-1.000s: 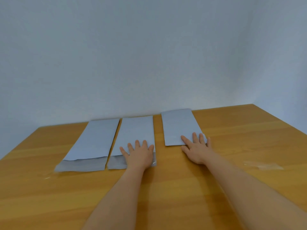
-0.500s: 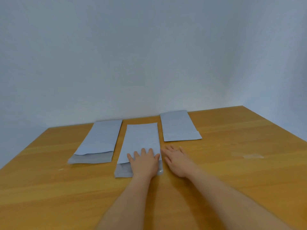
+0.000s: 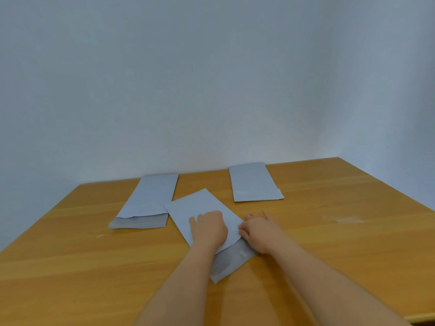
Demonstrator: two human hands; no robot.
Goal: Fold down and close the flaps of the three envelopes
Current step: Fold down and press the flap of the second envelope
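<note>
A person's left hand (image 3: 208,228) presses palm down, with the fingers curled under, on the near part of a pale blue-grey envelope, the middle envelope (image 3: 202,215), pinning it to a wooden table (image 3: 94,267). Just to the right of that hand, the right hand (image 3: 257,230) rests at the same envelope's right edge, fingertips (image 3: 242,231) touching the paper where the body meets the flap; whether they pinch the edge or only press on it cannot be told. Neither hand encloses anything; both lie fairly flat against the paper. The envelope under them sits turned at an angle, its far corner pointing away and left of the hands. Its open flap (image 3: 231,261), a darker grey, sticks out toward the person, below and between the two wrists, lying flat and unfolded on the table. Beyond the left hand and to its left lies a second envelope, the left envelope (image 3: 150,198), lengthwise away from the person, its near edge just beside the far left corner of the held one; its darker flap (image 3: 138,223) is likewise unfolded at the near end. Beyond the right hand, well apart from it, lies the right envelope (image 3: 254,182), shorter in outline, its near end folded over. Farther right of the right hand, a pale smear (image 3: 342,218) marks the tabletop. Behind everything stands a plain pale wall (image 3: 211,78).
</note>
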